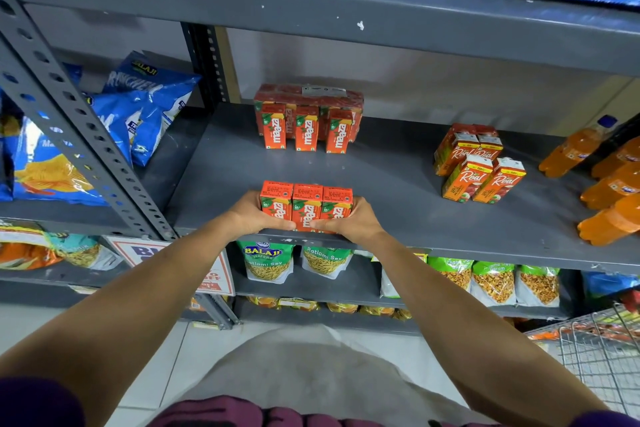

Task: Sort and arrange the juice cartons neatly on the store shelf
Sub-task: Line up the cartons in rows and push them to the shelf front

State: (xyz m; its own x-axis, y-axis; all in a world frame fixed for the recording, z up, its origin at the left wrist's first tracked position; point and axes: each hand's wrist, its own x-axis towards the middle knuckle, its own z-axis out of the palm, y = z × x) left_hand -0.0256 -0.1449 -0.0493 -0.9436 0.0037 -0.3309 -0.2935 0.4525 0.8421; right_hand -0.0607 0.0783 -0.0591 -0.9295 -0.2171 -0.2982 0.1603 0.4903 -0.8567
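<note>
Three orange Maaza juice cartons [306, 204] stand side by side at the front edge of the grey shelf [398, 191]. My left hand [251, 217] presses the row's left side and my right hand [349, 222] presses its right side, so both hands clamp the row between them. Farther back stands a second group of Maaza cartons [306, 118], some in shrink wrap. To the right, several Real juice cartons [479, 163] stand in a loose cluster on the same shelf.
Orange soda bottles [609, 184] lie at the shelf's right end. Blue chip bags [114, 125] fill the left bay behind a slotted upright [86, 135]. Snack packets [266, 260] hang on the shelf below. A wire basket [595, 354] sits at the lower right.
</note>
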